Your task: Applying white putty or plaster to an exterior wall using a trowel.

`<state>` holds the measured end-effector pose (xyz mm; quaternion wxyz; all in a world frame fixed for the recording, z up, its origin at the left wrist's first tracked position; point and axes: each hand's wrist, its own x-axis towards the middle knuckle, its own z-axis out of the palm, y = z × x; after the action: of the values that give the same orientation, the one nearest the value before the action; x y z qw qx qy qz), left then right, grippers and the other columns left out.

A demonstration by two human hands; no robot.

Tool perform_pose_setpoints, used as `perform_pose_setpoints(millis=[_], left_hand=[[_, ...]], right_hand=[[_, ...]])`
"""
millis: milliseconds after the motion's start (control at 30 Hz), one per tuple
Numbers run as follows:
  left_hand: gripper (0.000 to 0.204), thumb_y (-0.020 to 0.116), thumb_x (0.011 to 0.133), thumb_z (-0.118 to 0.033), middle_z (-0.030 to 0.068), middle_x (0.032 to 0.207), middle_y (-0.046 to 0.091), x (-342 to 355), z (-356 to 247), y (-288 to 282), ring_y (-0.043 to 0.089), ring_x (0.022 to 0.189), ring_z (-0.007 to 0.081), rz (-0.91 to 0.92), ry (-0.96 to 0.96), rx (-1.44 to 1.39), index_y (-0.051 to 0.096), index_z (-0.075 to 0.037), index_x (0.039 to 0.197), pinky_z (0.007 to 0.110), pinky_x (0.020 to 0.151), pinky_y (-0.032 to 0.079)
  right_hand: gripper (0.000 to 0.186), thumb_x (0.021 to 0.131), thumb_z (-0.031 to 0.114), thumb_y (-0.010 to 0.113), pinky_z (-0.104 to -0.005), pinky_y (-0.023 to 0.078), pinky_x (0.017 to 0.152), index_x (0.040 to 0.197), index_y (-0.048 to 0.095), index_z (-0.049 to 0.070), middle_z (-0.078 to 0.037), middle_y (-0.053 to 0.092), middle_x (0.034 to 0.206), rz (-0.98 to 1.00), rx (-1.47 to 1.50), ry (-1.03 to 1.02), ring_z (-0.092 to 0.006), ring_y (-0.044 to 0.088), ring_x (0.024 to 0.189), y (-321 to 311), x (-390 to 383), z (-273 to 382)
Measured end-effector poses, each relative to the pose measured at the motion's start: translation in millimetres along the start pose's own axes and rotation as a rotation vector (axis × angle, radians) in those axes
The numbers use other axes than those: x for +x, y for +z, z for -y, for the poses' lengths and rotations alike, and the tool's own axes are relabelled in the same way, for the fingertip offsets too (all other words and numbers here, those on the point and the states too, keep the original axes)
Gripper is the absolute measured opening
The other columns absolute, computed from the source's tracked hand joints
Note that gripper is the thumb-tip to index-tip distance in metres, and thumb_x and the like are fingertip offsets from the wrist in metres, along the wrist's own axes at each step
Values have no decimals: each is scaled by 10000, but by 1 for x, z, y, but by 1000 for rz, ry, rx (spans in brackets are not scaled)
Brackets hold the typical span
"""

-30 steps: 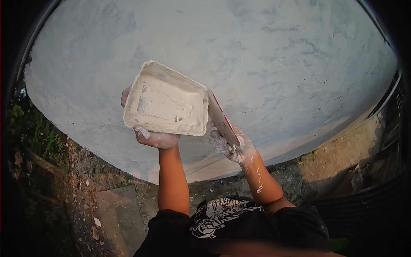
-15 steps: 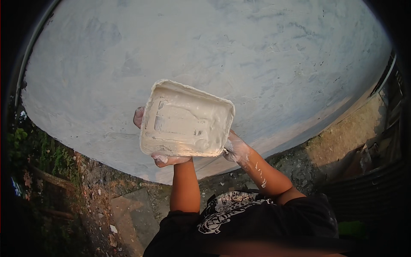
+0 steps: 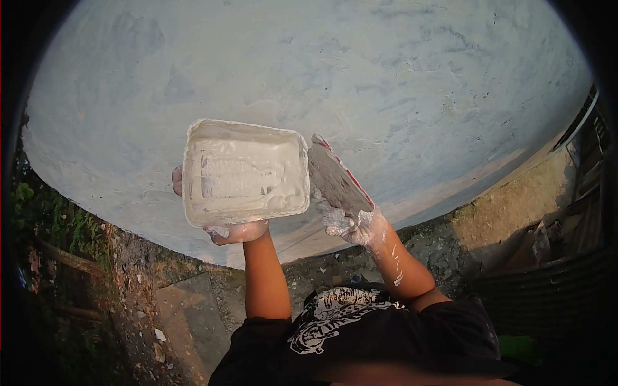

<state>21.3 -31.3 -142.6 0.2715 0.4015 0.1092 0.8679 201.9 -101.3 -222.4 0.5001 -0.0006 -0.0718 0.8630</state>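
Observation:
A rectangular tub (image 3: pixel 250 130) with a caked rim holds creamy white filler paste (image 3: pixel 283 192), thickest toward its right side. My left hand (image 3: pixel 237 231) supports it from underneath, fingers showing at its left side and thumb side below the near edge. To the right of the tub, my right hand (image 3: pixel 355 228), smeared with white paste, grips a flat plastering trowel (image 3: pixel 340 183). The trowel's plate is grey with residue, has a red strip along one edge, and is tilted up on its side. Its handle is hidden by my hand. A small gap parts the trowel from the tub.
A large grey-white skimmed wall (image 3: pixel 425 96) curves across the view in front of me. Below it lie rubble-strewn ground (image 3: pixel 138 309) and a flat slab (image 3: pixel 193 315). Plants (image 3: pixel 71 225) grow at the left; dark corrugated sheeting (image 3: pixel 534 276) stands at the right.
The tub has moved left and levelled out. My right hand has come away to the right, bringing the trowel into view from inside or behind the tub.

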Motion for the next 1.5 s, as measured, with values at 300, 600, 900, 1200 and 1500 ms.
perform_pose_setpoints(millis=[300,600,900,1200,1500], left_hand=[[896,215,870,-747,162,1320,330,-14,11,-6,380,1295,267,330,487,366,437,-62,1404,457,966,477],[911,241,871,-756,181,1351,358,-62,-10,37,449,1258,303,43,154,275,371,-72,1458,475,944,518],[908,275,872,-752,175,1357,398,-59,-3,-3,490,1229,318,-62,-101,222,357,-72,1468,480,935,526],[720,524,874,-522,115,1419,414,-13,-11,-16,439,1299,307,264,-306,-167,347,-139,1458,487,1023,453],[786,566,783,-529,126,1252,450,-10,-7,-22,466,1203,275,208,-270,44,336,-67,1376,422,1012,398]], right_hand=[[451,1011,318,429,-398,581,540,1352,464,26,-178,619,1026,-117,-18,-88,-211,611,610,-12,10,-16],[341,1041,272,444,-337,635,656,1266,504,23,-139,648,1072,-198,-168,-171,-171,694,746,-1,17,-4],[292,1046,250,437,-290,574,737,1189,530,13,-79,653,1055,-496,-701,-371,-108,650,928,-26,10,6],[247,985,145,554,-278,503,756,1178,528,-8,-69,629,1037,-532,-1171,-901,-131,604,888,13,-30,25],[188,894,17,647,-333,532,740,1074,649,-36,-191,677,868,-517,-1971,-1101,-254,673,788,29,-47,35]])
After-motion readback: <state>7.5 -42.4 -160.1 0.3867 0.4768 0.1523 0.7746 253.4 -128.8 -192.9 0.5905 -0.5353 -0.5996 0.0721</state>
